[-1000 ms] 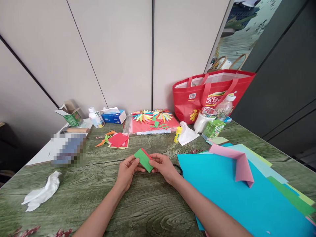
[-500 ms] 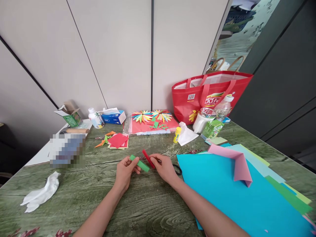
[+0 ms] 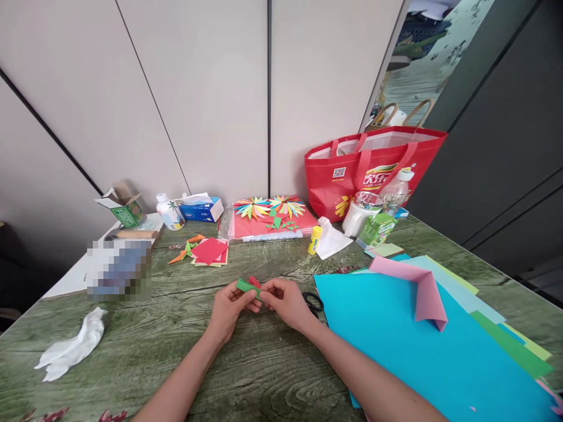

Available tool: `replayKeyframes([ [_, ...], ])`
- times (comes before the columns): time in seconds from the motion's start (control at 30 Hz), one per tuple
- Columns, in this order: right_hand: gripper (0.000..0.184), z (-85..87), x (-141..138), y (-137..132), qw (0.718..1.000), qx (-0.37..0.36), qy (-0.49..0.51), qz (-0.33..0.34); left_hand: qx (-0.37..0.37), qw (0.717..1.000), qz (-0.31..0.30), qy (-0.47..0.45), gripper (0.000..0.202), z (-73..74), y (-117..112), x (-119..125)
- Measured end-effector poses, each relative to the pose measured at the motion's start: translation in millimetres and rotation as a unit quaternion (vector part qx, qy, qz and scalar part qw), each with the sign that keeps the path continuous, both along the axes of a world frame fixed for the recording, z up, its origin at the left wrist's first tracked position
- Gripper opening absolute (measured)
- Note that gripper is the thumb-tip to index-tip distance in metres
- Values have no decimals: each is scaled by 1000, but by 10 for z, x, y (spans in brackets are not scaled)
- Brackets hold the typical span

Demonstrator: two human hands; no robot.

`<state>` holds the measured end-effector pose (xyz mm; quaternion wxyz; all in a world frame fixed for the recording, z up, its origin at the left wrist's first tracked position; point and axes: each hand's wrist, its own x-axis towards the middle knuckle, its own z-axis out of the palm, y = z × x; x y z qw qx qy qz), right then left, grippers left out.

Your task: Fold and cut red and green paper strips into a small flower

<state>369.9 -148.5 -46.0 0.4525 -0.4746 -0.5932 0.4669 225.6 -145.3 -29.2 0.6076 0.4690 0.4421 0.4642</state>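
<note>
Both my hands meet over the middle of the green wood-grain table [image 3: 264, 375]. My left hand [image 3: 229, 305] pinches a narrow folded green paper strip [image 3: 245, 286]. My right hand [image 3: 285, 300] pinches the same spot from the right, where a small folded red paper piece [image 3: 254, 281] shows just behind the green one. The two pieces are pressed close together between my fingertips. Black scissors [image 3: 313, 302] lie right beside my right hand, partly hidden by it.
Large sheets of blue paper [image 3: 417, 351] with a curled pink sheet [image 3: 422, 290] cover the right side. A stack of red squares [image 3: 210, 251], a yellow glue stick [image 3: 314, 240], paper stars [image 3: 270, 208], a red bag [image 3: 373, 167] and a crumpled tissue [image 3: 70, 351] surround the work area.
A second ago I held one green and red folded piece. It split into a green strip in my left hand and a red strip in my right, now brought together again.
</note>
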Motion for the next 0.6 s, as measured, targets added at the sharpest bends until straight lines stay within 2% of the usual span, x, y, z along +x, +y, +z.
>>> replayKeyframes([
  [0.2,8,28,-3,-5,1000,-11,13,15,-19,999,27,-11,25,-5,-3,-7],
  [0.3,7,2,-28,-9,1000,-1,10,11,-33,999,11,-16,23,-12,9,-14],
  [0.47,9,-23,-45,-11,997,-24,78,11,-40,998,-7,-51,20,-30,26,-15],
  [0.53,6,6,-26,-13,996,-27,86,23,-47,998,-6,-47,20,-27,29,-17],
  [0.6,13,46,1,-16,993,-30,97,53,-50,998,5,-41,20,-24,37,-26],
])
